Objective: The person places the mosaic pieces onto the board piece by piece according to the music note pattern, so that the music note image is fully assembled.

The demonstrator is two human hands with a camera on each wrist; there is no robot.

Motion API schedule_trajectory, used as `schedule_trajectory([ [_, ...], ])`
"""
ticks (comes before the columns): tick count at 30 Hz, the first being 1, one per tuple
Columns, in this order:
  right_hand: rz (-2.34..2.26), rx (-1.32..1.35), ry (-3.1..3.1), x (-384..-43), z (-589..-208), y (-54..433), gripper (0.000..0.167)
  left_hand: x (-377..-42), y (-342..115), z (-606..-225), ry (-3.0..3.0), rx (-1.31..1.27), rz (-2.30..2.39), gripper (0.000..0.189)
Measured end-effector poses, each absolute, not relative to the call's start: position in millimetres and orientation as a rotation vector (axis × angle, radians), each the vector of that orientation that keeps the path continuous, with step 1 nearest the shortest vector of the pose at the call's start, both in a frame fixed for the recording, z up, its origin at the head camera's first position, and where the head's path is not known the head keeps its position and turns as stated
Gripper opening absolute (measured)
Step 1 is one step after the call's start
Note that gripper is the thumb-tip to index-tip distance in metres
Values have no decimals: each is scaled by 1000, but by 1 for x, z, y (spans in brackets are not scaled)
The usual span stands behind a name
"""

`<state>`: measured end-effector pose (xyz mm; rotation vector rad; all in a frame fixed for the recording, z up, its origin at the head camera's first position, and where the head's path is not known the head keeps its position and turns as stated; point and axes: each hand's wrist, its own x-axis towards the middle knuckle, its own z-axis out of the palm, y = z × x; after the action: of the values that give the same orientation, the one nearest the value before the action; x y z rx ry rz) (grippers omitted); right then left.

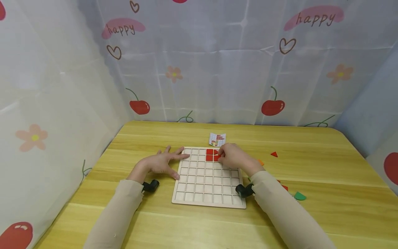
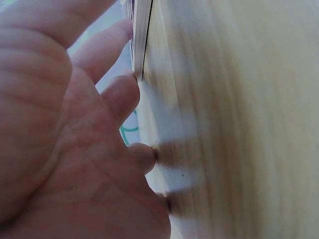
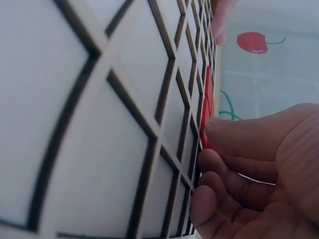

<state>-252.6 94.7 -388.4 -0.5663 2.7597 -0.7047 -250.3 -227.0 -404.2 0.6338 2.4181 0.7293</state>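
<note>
A pale wooden grid board (image 1: 199, 188) lies on the table. Red pieces (image 1: 209, 155) fill several cells along its far edge, right of the middle. My right hand (image 1: 233, 156) is over them with fingers curled, and its thumb and index finger pinch a red piece (image 3: 207, 137) low against the grid; its exact shape is hidden by the fingers. My left hand (image 1: 161, 163) is spread at the board's left edge, thumb and a finger touching the frame. Below the board edge (image 2: 141, 45), the other fingers of this hand reach toward the tabletop.
A small printed pattern card (image 1: 217, 139) lies just beyond the board. To the right are a red triangle (image 1: 274, 154), an orange piece (image 1: 261, 162) and a green half-round piece (image 1: 300, 196). My right sleeve (image 1: 283, 204) partly covers other red pieces. Patterned curtains enclose the table.
</note>
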Motion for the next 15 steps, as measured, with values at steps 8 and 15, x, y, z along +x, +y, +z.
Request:
schedule_trajectory([
  [8,-759,-567,2769,-254,-394,95,20,-250,-228,-405,2421,618,728,88],
  [15,-818,-625,2795,-252,-388,114,22,-252,-228,-406,2427,657,713,90],
])
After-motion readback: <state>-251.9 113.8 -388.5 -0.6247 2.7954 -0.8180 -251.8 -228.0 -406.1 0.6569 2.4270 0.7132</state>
